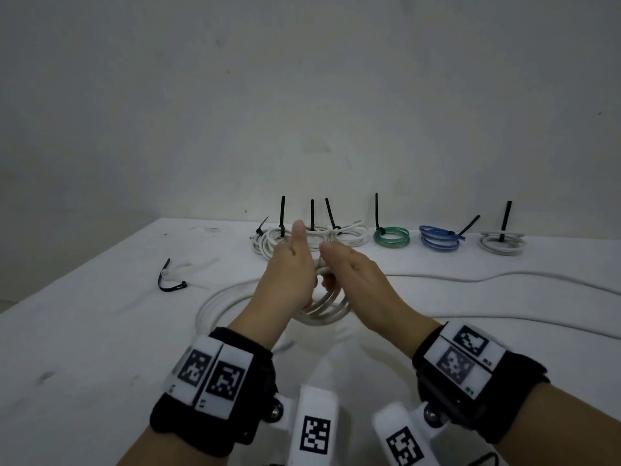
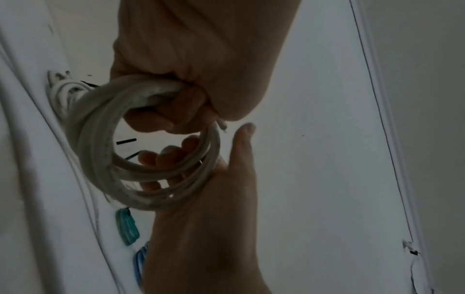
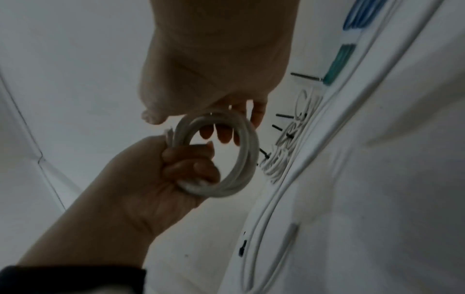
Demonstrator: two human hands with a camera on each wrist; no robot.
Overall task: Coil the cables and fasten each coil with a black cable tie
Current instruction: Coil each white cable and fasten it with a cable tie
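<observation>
Obscured: in the head view the two hands cover most of the white round-section cable coil; only its lower loops show between the wrists. The grip itself reads clearly only from the wrist views, which are dim.

Item 1: white cable coil, smooth plastic sheath, several loops, held above the white cloth-covered surface. Its free length trails in a wide loop on the surface and runs off right.

Item 2: left hand, fingers clenched round one side of the coil, thumb raised.

Item 3: right hand, fingers straight and relaxed, resting against the coil's opposite side, grasping nothing.

Item 4: row at the far edge: white tied coils, green translucent coil, blue coil, grey coil, each with a black ribbed cable tie standing up.

Item 5: loose black cable tie, bent, left of the hands.
</observation>
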